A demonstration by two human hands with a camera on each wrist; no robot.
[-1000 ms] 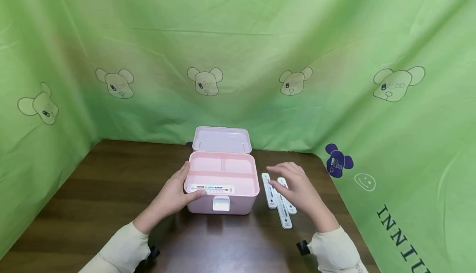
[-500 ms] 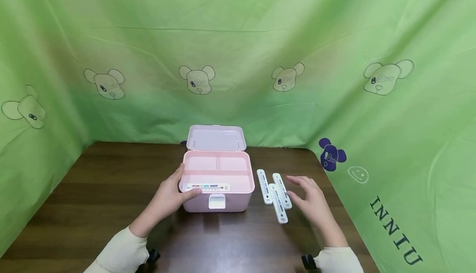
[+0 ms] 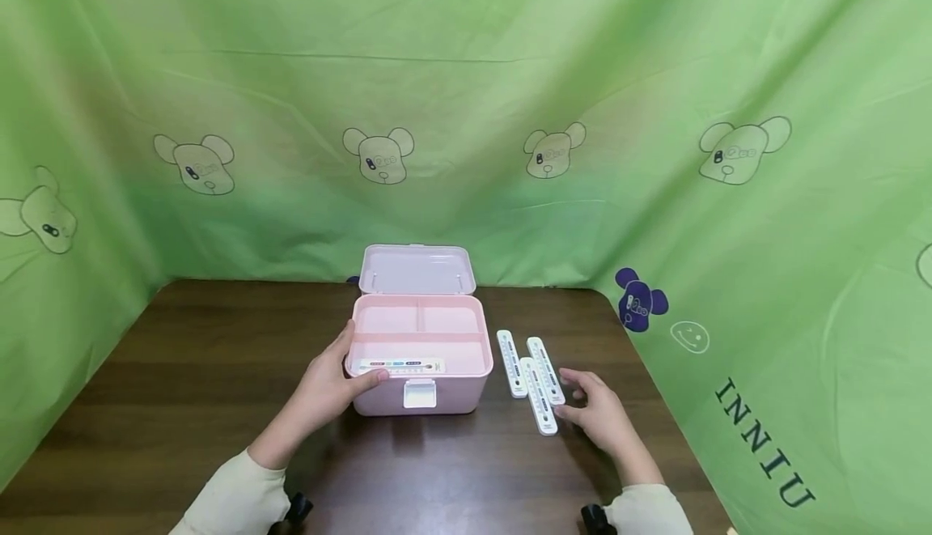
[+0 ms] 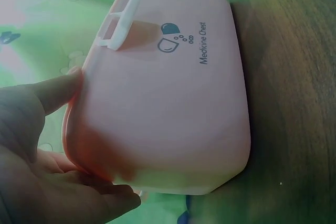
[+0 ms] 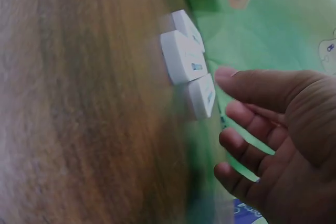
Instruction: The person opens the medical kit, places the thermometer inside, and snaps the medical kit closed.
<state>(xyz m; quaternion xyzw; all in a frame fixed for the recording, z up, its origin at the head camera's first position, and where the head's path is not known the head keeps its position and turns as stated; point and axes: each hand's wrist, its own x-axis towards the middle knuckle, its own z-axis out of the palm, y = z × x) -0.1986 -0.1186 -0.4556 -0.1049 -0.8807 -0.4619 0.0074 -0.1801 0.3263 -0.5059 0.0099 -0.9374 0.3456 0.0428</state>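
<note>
A pink medicine chest (image 3: pixel 455 396), marked "Medicine Chest" in the left wrist view, stands with its lid (image 3: pixel 417 269) tipped back. My left hand (image 3: pixel 320 393) holds its front left corner, thumb at the front rim and fingers along the side. One white thermometer (image 3: pixel 403 366) lies in the front compartment of the divided tray. To the right, on the table, are a left thermometer (image 3: pixel 512 363), a right one (image 3: pixel 546 371) and a nearer one (image 3: pixel 539 397), close together. My right hand (image 3: pixel 600 413) is beside the right pair, thumb and fingers apart, gripping nothing.
The dark wooden table (image 3: pixel 218 357) meets a green printed curtain (image 3: pixel 466 98) at the back and on both sides. A white latch (image 3: pixel 420 393) hangs on the front of the chest. Two smaller compartments lie behind the front one.
My right hand has drawn back from over the thermometers to their right side and come lower, its fingers nearing them. The left hand keeps its hold on the chest. The head view has shifted slightly.
</note>
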